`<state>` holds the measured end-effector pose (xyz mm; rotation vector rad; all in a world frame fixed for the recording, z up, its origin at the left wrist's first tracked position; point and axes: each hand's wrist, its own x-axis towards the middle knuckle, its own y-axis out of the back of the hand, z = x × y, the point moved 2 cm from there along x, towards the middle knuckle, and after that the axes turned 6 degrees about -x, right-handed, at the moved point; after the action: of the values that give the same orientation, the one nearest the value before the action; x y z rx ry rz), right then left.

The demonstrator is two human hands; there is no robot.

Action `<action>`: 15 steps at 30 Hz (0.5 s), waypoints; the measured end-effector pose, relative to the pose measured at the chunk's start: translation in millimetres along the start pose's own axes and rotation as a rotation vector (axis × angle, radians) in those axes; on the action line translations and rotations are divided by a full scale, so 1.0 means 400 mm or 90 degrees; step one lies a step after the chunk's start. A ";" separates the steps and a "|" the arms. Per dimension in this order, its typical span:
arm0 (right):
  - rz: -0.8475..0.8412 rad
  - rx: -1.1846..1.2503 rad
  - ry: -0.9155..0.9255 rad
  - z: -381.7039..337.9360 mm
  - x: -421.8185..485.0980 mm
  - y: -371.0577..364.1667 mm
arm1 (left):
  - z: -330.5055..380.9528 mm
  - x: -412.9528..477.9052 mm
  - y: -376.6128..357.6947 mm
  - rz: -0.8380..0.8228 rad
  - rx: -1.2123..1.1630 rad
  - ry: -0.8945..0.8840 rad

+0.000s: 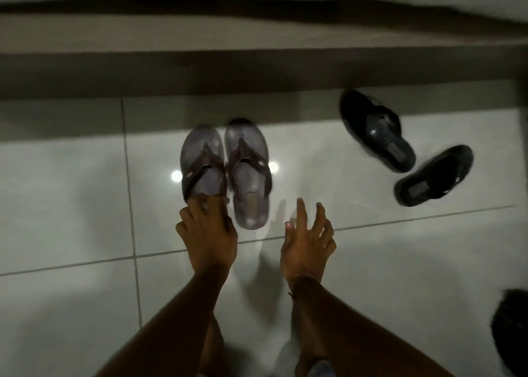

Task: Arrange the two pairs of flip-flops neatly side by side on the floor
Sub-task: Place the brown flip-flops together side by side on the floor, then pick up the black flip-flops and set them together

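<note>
Looking down at the tiled floor (71,205), we put the task at about halfway. The grey pair is close to done: left grey flip-flop (200,159) and right grey flip-flop (248,176) lie side by side, touching or nearly so, toes toward the step (171,73) at the far edge. They're slightly staggered; the right one sits a bit nearer to us.

Our left hand (208,233) has its grip closed on the heel end of the left grey flip-flop, fingers over the top edge. We read that as a final nudge into line. Our right hand (307,242) is off everything, grip spread wide and empty, hovering just beside the right grey heel.

Left to do: the black pair. One black flip-flop (377,131) lies angled with its toe near the step. The other black flip-flop (434,176) lies near it, turned the opposite way. Both sit well apart from the grey pair, off to the right. They need squaring to each other and then moving beside the grey pair.

Surface is glossy pale tile with dark grout lines, and two ceiling-light reflections flank the grey pair. Room is dim and the frame is somewhat blurred. A dark object (511,333) at lower right can't be identified.
</note>
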<state>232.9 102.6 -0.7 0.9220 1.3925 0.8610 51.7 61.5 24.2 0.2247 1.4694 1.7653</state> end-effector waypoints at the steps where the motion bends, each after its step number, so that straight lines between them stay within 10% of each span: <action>1: 0.001 0.002 -0.034 0.055 0.013 0.032 | 0.051 -0.018 0.001 -0.009 0.015 -0.036; 8: 0.022 0.094 -0.288 0.430 0.265 0.141 | 0.517 -0.039 -0.152 -0.101 -0.106 -0.244; 15: 0.030 0.177 -0.343 0.661 0.533 0.119 | 0.910 0.029 -0.458 -0.162 -0.225 -0.041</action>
<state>500.9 309.8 -53.4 1.2918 1.0313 0.4068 345.8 338.2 -30.6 -0.0848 1.0646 1.7535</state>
